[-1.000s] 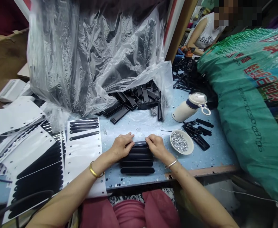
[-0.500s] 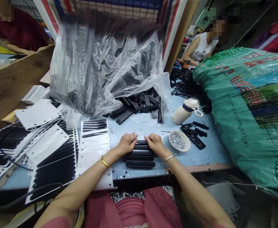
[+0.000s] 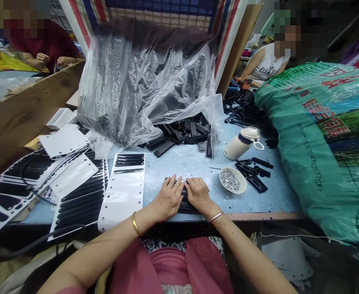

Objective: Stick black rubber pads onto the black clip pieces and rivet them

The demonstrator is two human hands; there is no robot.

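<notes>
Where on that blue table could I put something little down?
Maybe the tabletop patch between the bowl, black clips, green sack and front edge. A narrower strip lies between the white sheet and left hand. Crowded: far left, with overlapping sheets, and by the plastic bag.

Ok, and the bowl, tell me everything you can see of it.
The bowl is round and off-white, smooth-looking, perhaps plastic or ceramic. It sits upright on the blue table, holding many small, shiny silver pieces. It stands right of the right hand, which doesn't touch it; the bottle is behind it and black parts lie to its right.
</notes>
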